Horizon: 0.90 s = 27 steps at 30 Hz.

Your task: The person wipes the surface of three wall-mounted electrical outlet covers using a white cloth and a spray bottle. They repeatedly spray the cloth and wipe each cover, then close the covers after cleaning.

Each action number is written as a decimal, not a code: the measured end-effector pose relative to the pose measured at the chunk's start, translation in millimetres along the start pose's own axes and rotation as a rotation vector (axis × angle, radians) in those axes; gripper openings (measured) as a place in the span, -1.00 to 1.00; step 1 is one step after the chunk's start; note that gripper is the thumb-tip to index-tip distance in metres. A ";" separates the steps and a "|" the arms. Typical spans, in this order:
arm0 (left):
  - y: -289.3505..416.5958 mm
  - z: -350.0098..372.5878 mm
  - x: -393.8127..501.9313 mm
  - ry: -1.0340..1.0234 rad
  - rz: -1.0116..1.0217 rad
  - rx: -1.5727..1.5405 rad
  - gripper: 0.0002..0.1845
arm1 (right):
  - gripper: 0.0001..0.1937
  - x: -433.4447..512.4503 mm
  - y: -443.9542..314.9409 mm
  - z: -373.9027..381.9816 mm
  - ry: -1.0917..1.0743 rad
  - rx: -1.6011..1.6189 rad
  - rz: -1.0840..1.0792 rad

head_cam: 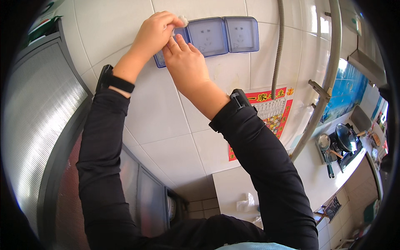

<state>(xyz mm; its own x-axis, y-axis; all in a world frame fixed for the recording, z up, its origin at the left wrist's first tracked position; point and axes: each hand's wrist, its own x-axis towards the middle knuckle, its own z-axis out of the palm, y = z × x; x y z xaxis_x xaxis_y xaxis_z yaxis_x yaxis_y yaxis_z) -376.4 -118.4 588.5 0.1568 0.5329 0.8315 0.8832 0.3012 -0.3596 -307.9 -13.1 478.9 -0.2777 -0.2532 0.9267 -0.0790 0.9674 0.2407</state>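
Note:
On the tiled wall is a row of blue translucent socket covers [207,37]. My left hand [156,34] is at the leftmost cover, its fingers closed on a crumpled white tissue [183,21], part of which shows above the cover's top edge. My right hand [187,59] lies just beside it, palm towards the wall, its fingers spread over the leftmost cover and nothing seen in them. Both hands hide much of that cover. The other covers, with sockets visible through them, are shut.
A grey corrugated conduit [279,47] and a metal pipe [328,68] run down the wall. Below is a red-bordered poster [268,97]. A ribbed-glass door [47,93] stands left. Crumpled tissue [246,203] lies on the counter [229,187]; a lidded pan [345,137] sits farther right.

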 end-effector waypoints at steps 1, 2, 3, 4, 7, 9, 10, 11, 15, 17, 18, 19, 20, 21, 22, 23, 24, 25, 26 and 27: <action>-0.4 2.1 3.8 -0.025 -0.084 -0.029 -0.76 | -0.39 -0.2 -0.1 0.2 0.061 -0.008 0.008; -0.1 3.4 6.0 -0.021 -0.141 -0.068 -0.76 | -0.42 -0.8 -0.3 0.5 0.076 -0.023 0.001; 2.1 4.8 4.1 -0.032 -0.158 -0.054 -0.76 | -0.43 -1.5 -0.2 0.7 0.102 -0.014 0.008; 3.9 5.6 3.5 -0.012 -0.139 -0.048 -0.75 | -0.45 -2.0 -0.4 1.0 0.090 -0.017 0.002; 11.9 3.0 -7.4 0.010 0.004 0.003 -0.75 | -0.52 -3.6 -0.3 2.4 -0.006 -0.008 -0.002; 14.7 0.1 -12.7 0.052 0.208 -0.032 -0.76 | -0.58 -3.8 -0.6 3.9 0.030 0.001 -0.003; 14.2 -0.9 -12.9 0.006 0.120 -0.046 -0.79 | -0.61 -3.8 -0.7 4.7 0.101 0.009 -0.003; 12.7 0.5 -9.9 0.007 0.060 -0.048 -0.78 | -0.65 -3.4 -0.9 5.7 0.131 -0.005 0.011; 6.4 9.1 -3.7 0.045 -0.025 -0.013 -0.80 | -0.66 -2.7 0.7 7.7 0.170 -0.017 0.005; 6.2 11.8 -7.2 0.116 0.101 0.009 -0.85 | -0.62 -3.3 2.3 6.4 0.047 0.027 -0.005; 6.3 11.6 -8.3 0.133 0.152 0.032 -0.88 | -0.60 -4.5 2.5 5.0 0.081 0.028 0.012; 7.0 10.2 -9.7 0.145 0.200 0.050 -0.90 | -0.58 -6.7 2.1 3.2 0.091 0.038 0.016; 8.3 9.0 -10.9 0.160 0.242 0.064 -0.92 | -0.55 -10.4 0.3 1.1 0.082 0.019 0.045; 10.0 7.7 -11.5 0.080 0.164 0.066 -0.95 | -0.55 -15.6 -2.5 -1.1 0.144 0.114 0.073; 11.7 6.6 -11.0 0.007 0.092 0.068 -0.96 | -0.54 -22.2 -6.9 -3.4 0.199 0.176 0.125; 13.5 6.2 -10.2 -0.012 0.083 0.051 -0.96 | -0.54 -29.6 -12.5 -5.1 0.263 0.225 0.163; 15.8 7.1 -9.1 -0.001 0.097 0.057 -0.90 | -0.54 -39.8 -19.7 -7.0 0.262 0.298 0.211; 18.0 8.8 -8.9 -0.009 0.079 0.124 -0.89 | -0.54 -51.5 -28.8 -8.4 0.266 0.359 0.245; 20.2 11.9 -8.4 0.029 0.103 0.169 -0.88 | -0.55 -63.5 -36.9 -9.0 0.218 0.411 0.284; 22.1 15.6 -9.4 0.037 0.082 0.220 -0.88 | -0.55 -75.7 -44.9 -8.5 0.260 0.462 0.304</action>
<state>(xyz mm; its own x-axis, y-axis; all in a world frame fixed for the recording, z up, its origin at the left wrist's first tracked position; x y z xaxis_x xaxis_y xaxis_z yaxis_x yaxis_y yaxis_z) -365.2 -104.4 566.1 0.2440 0.5347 0.8091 0.7496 0.4254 -0.5072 -275.2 -37.3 400.4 -0.1150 0.1003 0.9883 -0.4560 0.8786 -0.1423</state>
